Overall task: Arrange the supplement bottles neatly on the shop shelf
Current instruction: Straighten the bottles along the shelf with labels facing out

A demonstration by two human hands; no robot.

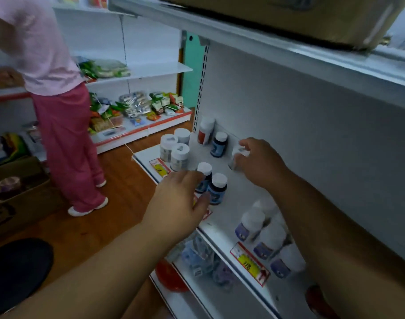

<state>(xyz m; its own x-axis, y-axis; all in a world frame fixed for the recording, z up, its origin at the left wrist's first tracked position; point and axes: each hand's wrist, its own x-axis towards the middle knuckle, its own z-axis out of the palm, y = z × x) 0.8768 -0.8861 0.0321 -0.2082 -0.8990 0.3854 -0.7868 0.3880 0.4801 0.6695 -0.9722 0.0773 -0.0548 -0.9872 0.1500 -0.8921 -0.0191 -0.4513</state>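
Where the white shelf [222, 157] runs from eleven o'clock to five o'clock, its near end is cut off by the right arm; the left hand [178, 201], fingers spread and released, half hides two dark blue bottles [216, 189], while the right hand [259, 162] grips a blurred white-capped bottle [237, 155] at one o'clock

White shelf [222, 217] carries white-capped supplement bottles [216, 188] (loose clusters, all upright).

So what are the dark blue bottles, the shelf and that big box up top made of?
The dark blue bottles look like glossy plastic with matte white caps. The shelf seems to be white painted metal: thin edges, slotted upright. The box looks like plain brown cardboard.
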